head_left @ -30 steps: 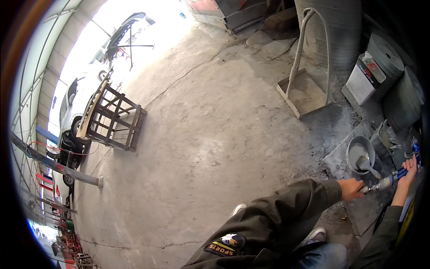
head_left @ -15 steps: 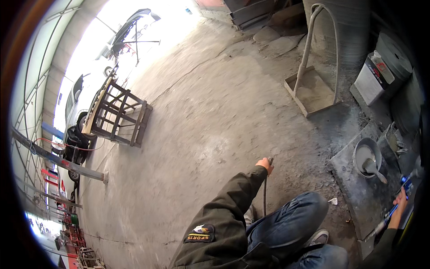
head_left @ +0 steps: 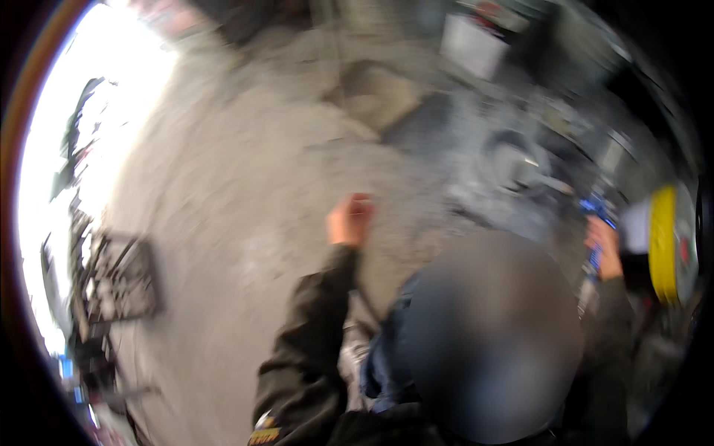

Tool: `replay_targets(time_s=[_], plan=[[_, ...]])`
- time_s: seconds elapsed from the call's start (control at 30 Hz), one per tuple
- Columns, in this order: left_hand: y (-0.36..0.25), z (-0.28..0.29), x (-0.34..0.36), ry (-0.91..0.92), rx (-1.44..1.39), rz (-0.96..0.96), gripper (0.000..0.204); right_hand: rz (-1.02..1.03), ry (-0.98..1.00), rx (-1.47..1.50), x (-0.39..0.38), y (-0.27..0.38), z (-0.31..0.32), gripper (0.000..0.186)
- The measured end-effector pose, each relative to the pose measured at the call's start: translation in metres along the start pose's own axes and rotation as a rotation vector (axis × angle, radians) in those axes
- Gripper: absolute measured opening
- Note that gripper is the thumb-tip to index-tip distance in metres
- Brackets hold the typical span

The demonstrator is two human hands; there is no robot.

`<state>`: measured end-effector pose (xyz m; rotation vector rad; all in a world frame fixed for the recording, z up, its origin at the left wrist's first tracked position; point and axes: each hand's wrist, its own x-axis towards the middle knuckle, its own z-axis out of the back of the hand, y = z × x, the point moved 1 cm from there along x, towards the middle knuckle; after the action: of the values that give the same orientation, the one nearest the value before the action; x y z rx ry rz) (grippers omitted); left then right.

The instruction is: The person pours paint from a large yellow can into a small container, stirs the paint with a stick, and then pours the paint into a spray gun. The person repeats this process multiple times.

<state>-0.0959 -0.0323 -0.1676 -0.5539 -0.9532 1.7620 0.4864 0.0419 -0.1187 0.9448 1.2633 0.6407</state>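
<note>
The view is smeared by motion. My left hand (head_left: 348,221) is out in front over the concrete floor, fingers closed round the end of a dark hose (head_left: 365,303) that trails down beside my leg. At the right, my right hand (head_left: 604,244) grips a blue and silver tool (head_left: 596,209) that looks like a spray gun. Beyond it stands a round bucket (head_left: 513,160) with a pale-handled tool resting in it. A large blurred round patch covers most of my lap.
A square dustpan-like tray (head_left: 383,100) lies on the floor ahead. Behind the bucket stands a white can (head_left: 472,44). A yellow-banded round container (head_left: 662,245) is close by my right forearm. Far left is a slatted metal stand (head_left: 119,279).
The view has swung to the right, bringing the yellow-banded container into sight. Both hands keep their holds, and my right hand with the blue tool appears higher in the picture.
</note>
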Motion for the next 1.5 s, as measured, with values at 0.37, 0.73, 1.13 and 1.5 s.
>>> replay_targets(time_s=[0.37,0.73,1.13,1.5], plan=[[-0.071,-0.015,0.038,0.31,-0.478,0.04,0.025,0.113,-0.168,0.104,-0.016,-0.024,-0.006,0.014],[-0.151,-0.059,0.064,0.461,-0.451,-0.095,0.025,0.013,-0.106,0.03,-0.022,-0.037,0.004,0.007],[-0.339,-0.123,0.045,0.86,0.0,-0.852,0.084,0.437,0.24,-0.657,-0.06,-0.012,-0.004,0.06],[-0.356,-0.143,0.029,1.052,0.26,-1.09,0.092,0.488,0.336,-0.791,-0.063,-0.02,-0.004,0.059]])
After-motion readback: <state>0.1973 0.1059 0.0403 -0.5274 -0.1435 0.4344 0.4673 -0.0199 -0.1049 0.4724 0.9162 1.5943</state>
